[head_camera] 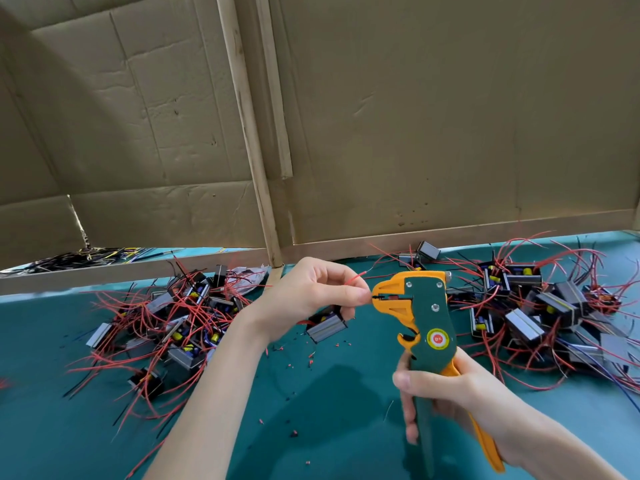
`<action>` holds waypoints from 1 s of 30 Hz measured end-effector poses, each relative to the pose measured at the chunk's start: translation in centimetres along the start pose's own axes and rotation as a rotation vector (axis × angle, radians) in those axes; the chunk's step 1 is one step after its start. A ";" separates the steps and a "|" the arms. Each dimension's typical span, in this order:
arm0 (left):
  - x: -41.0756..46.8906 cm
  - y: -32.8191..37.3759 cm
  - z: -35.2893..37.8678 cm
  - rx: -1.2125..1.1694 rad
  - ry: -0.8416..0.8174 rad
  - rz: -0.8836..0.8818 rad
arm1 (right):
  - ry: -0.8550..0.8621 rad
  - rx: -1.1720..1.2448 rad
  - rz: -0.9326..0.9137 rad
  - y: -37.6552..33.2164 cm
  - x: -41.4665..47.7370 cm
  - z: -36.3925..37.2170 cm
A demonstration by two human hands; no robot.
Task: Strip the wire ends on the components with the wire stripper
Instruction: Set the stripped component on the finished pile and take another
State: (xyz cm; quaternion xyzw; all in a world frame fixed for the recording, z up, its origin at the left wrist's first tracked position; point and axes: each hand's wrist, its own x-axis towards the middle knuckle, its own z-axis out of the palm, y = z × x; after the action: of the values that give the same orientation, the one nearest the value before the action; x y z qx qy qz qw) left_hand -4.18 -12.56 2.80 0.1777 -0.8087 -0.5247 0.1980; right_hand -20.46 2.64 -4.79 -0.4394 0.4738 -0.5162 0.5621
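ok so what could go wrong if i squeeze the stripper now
The left hand has its fingertips right at the mouth of the wire stripper, so a squeeze by the right hand might nip one. The component seems held only by that hand's lower fingers, so the pull could jerk it loose. Its red wire loops free and might snag.

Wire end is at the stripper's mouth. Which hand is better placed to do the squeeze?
Right, most likely. The right hand wraps the handles of the green and orange wire stripper, so it only needs to close. The left hand is occupied pinching the thin dark wire end at the mouth.
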 end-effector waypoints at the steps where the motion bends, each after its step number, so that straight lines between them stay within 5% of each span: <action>1: 0.0 -0.1 0.0 -0.010 -0.006 0.005 | 0.025 0.005 0.005 0.0 -0.1 0.3; 7: 0.4 -1.3 0.7 -0.252 -0.030 0.010 | 0.256 0.005 -0.093 0.6 0.4 1.4; 12: 0.8 -1.8 1.1 -0.273 0.051 0.041 | 0.065 0.215 -0.144 0.1 0.8 0.0; 23: 0.3 0.4 0.8 -0.066 0.227 0.084 | -0.038 0.183 -0.108 0.0 1.1 -0.8; 30: 0.3 0.7 1.0 0.019 0.159 0.051 | -0.089 0.144 -0.113 -0.2 0.8 -0.6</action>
State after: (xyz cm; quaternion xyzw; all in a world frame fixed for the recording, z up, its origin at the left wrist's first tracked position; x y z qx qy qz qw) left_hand -5.03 -11.64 3.05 0.2001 -0.7995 -0.4962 0.2731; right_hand -21.05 1.79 -4.75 -0.4464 0.3844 -0.5597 0.5828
